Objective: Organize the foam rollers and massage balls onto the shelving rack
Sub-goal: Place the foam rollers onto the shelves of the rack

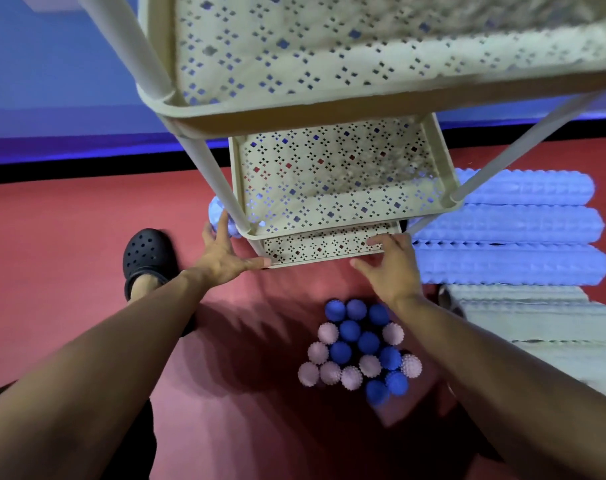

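Both hands spread, steadying rack's bottom shelf (324, 249): left hand (222, 256) touching corner, right hand (389, 266) at front rim. Massage balls (358, 348) waiting at 6 o'clock, foam rollers (509, 233) at 3 o'clock. Loading likely next.

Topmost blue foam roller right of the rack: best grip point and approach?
Grip the blue foam roller around its mid-length, coming from above. It lies flat on the floor, its far side open, but another roller touches its near side and the rack leg crosses its left end, so roll it clear first.

A black perforated clog (148, 258) rests on the red floor (69, 237). Beyond the floor's far edge runs a blue wall (52, 81).
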Demonstrator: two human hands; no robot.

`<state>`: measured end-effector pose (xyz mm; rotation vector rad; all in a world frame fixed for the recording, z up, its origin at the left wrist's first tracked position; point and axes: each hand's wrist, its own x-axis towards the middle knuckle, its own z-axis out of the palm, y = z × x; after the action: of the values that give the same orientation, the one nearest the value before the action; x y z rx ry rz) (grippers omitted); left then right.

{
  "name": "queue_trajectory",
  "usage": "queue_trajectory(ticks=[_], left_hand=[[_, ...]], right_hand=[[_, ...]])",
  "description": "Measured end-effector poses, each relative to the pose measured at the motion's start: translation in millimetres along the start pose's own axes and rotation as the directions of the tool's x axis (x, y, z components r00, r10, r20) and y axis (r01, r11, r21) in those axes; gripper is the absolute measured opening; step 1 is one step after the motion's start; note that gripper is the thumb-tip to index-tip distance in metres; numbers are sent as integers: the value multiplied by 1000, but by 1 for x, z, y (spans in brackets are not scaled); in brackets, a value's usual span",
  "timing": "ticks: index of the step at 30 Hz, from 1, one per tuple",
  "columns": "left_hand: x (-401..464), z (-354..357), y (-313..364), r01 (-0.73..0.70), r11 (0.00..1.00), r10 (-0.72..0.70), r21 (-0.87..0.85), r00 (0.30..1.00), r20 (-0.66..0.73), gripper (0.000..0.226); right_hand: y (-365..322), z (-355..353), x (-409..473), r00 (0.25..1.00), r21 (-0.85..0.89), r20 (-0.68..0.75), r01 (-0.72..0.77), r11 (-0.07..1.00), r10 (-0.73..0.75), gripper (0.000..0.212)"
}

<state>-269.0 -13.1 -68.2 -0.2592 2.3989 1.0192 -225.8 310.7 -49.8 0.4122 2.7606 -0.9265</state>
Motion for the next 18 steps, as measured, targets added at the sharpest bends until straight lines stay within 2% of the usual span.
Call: queue_trajectory(ticks=[2,4,6,8,11,14,16,18], left_hand=[[-3,0,7,-9,1000,9,12,1000,-9,132],[-10,-1,16,-36,999,36,7,999,-38,118],[-19,-2,22,-136,991,136,-2,988,-77,98],[-31,-5,28,-239,970,232,-39,964,-130,78],[-48,-11,38,-287,955,271,-70,945,-181,62],[-60,-20,46,-291,955,277,-52,943,-186,63],[-65,-27,45,-306,950,291,-58,938,-188,65],[-66,-31,32,-260,965,253,-24,953,-166,74]], right_hand=[[15,-18,-3,992,57,-101,-68,996,74,50],[24,-39,-4,986,61,-118,-109,992,116,56],[29,-58,0,993,45,-77,-84,995,87,67],[26,-72,4,999,50,23,-27,998,26,81],[14,-82,5,995,81,98,9,997,-17,87],[1,-82,-4,991,102,132,20,995,-34,78],[-3,-77,-12,985,137,165,31,990,-54,85],[-8,-73,-18,978,172,194,38,984,-71,94]])
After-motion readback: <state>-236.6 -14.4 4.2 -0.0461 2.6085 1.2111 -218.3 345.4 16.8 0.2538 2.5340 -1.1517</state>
